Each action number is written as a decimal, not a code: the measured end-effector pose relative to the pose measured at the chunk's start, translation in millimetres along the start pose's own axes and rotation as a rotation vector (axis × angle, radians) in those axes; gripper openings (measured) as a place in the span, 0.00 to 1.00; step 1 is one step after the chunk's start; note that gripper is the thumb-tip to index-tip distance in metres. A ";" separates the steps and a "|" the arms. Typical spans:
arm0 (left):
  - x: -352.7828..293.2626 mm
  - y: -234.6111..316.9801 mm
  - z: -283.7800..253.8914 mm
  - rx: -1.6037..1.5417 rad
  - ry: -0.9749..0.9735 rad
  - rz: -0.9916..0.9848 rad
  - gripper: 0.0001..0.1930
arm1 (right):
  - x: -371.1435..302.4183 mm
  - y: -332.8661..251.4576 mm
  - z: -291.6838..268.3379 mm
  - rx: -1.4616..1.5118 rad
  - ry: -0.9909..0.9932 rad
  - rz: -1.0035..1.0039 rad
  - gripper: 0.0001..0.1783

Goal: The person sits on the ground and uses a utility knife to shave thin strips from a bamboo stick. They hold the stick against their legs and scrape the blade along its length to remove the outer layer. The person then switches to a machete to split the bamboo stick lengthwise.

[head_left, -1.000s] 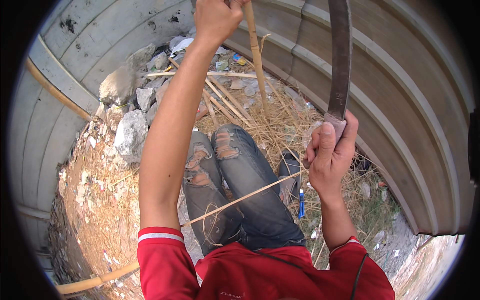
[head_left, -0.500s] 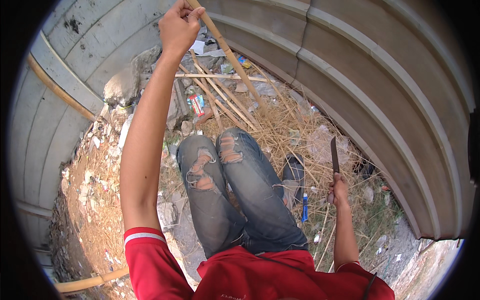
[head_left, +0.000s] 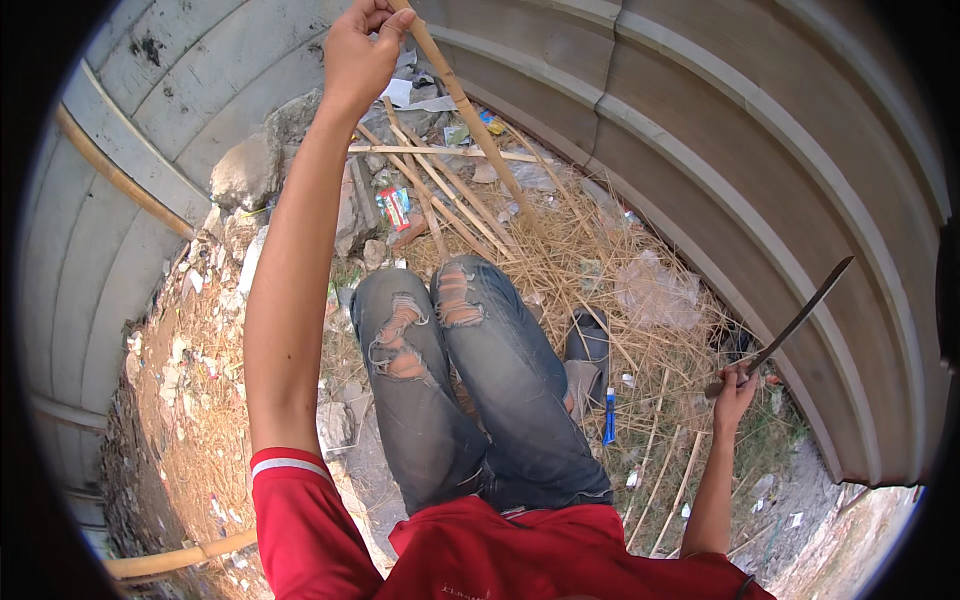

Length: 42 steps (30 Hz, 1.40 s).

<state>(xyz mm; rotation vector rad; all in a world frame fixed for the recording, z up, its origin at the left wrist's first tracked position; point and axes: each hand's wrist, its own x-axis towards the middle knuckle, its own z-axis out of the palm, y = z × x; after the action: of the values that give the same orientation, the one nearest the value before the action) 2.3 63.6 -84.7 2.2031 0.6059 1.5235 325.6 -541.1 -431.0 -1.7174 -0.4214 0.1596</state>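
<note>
My left hand (head_left: 362, 55), raised at the far end of the view, pinches the top of a bamboo strip (head_left: 463, 105). The strip slants down to the right, its lower end among straw-like shavings beyond my knees. Low on the right, my right hand (head_left: 733, 398) is closed around the handle of a long dark machete (head_left: 800, 318). Its blade points up and to the right, in front of the corrugated metal wall and well apart from the bamboo strip.
Cut bamboo sticks (head_left: 440, 185) lie crossed beyond my knees. A blue box cutter (head_left: 609, 418) rests beside my leg, near a dark shoe (head_left: 587, 340). Corrugated metal sheeting (head_left: 720, 130) curves along the right; grey panels (head_left: 215, 90) stand left. Rocks (head_left: 243, 172) and litter cover the ground.
My right hand has moved right and slightly down, and the machete has swung from nearly upright to tilted right. My left hand and the bamboo strip have shifted slightly right.
</note>
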 end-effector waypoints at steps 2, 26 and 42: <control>-7.9 11.7 2.4 -0.077 -0.057 -0.062 0.13 | 13.0 -37.4 35.7 0.222 -0.122 -0.028 0.13; -26.3 55.3 29.9 -0.366 -0.250 0.006 0.07 | -54.9 -288.4 172.0 0.119 -0.868 0.101 0.32; -33.1 66.6 33.4 -0.035 -0.047 0.140 0.07 | -54.7 -166.3 209.1 -0.134 -0.873 0.417 0.31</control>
<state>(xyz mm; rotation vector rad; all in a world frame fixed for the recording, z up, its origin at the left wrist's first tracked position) 31.8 -12.4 -85.0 2.2894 0.4144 1.5332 173.4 -345.8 -316.8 -1.7840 -0.7059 1.2308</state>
